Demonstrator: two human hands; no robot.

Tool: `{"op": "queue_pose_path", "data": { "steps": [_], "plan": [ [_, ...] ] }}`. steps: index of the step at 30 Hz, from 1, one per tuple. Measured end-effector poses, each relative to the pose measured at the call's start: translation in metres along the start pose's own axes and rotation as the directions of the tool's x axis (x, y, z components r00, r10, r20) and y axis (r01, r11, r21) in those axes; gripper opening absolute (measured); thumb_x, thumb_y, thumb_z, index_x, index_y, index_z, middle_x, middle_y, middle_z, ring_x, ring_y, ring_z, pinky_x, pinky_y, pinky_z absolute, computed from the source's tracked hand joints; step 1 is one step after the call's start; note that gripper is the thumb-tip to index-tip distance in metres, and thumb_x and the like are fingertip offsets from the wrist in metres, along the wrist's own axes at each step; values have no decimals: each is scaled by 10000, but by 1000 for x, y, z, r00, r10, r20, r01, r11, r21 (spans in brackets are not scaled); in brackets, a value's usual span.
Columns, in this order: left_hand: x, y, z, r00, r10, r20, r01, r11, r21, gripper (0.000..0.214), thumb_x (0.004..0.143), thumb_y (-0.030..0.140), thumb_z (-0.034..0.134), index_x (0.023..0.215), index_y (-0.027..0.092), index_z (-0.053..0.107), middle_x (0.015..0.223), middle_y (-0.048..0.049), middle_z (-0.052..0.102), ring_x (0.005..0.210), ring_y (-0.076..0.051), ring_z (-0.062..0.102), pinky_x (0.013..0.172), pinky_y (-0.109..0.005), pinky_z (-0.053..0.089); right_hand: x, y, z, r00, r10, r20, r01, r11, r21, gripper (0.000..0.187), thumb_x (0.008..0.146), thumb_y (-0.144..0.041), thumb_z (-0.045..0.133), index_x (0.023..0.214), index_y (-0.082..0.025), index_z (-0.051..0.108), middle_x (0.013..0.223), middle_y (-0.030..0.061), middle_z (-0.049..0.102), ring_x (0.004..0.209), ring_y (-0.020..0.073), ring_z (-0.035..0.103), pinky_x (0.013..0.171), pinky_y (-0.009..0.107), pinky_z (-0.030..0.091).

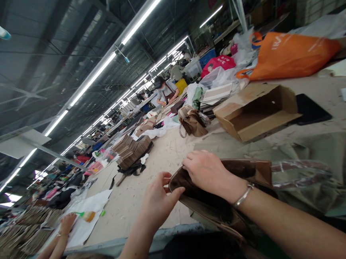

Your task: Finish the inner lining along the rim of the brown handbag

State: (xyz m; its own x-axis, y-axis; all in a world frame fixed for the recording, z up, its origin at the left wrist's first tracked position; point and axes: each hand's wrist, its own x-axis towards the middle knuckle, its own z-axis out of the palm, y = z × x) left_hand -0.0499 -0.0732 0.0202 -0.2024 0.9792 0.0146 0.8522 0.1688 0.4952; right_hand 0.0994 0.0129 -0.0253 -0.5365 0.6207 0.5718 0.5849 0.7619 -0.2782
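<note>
A brown handbag [258, 171] lies on its side at the table's near edge, its dark mouth towards me. My left hand [157, 200] pinches the left corner of the bag's rim between thumb and fingers. Over the upper rim, just to the right, bend the fingers of my right hand [208, 172]; their tips are partly hidden. A bracelet circles my right wrist. The bag's handle [302, 171], wrapped in clear plastic, stretches out to the right over grey-green cloth. Part of the lower side hangs past the table edge.
Beyond my hands are a stack of brown pieces [131, 150], a smaller brown bag [192, 122], an open cardboard box [258, 112], a black flat case [312, 108] and an orange bag [290, 56]. At left, a co-worker's hand [67, 223] holds a green-handled brush [85, 216].
</note>
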Motion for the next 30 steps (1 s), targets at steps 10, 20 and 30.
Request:
{"op": "queue_pose_path", "data": {
  "steps": [10,20,30],
  "plan": [
    [29,-23,-2,994,105,2,-102,974,-201,209,703,110,484,879,204,422,735,35,627,627,-105,575,540,-197,388,-2,-1,-2,999,33,-16,-33,999,-6,178,860,-165,465,769,-165,618,805,66,614,769,192,528,684,310,327],
    [19,-18,7,946,252,-202,-183,934,307,83,770,187,562,836,213,605,826,5,646,750,-142,596,686,-252,430,2,-1,-1,996,92,11,-91,994,-62,198,887,-202,433,797,-170,607,828,76,605,784,200,531,677,316,324],
    [19,-10,9,927,320,-196,-211,876,434,115,805,164,535,828,216,635,1037,-17,659,933,-173,611,837,-286,458,1,-1,0,997,78,2,-78,994,-78,191,892,-206,423,805,-178,592,826,73,594,783,205,518,671,316,308]
  ]
}}
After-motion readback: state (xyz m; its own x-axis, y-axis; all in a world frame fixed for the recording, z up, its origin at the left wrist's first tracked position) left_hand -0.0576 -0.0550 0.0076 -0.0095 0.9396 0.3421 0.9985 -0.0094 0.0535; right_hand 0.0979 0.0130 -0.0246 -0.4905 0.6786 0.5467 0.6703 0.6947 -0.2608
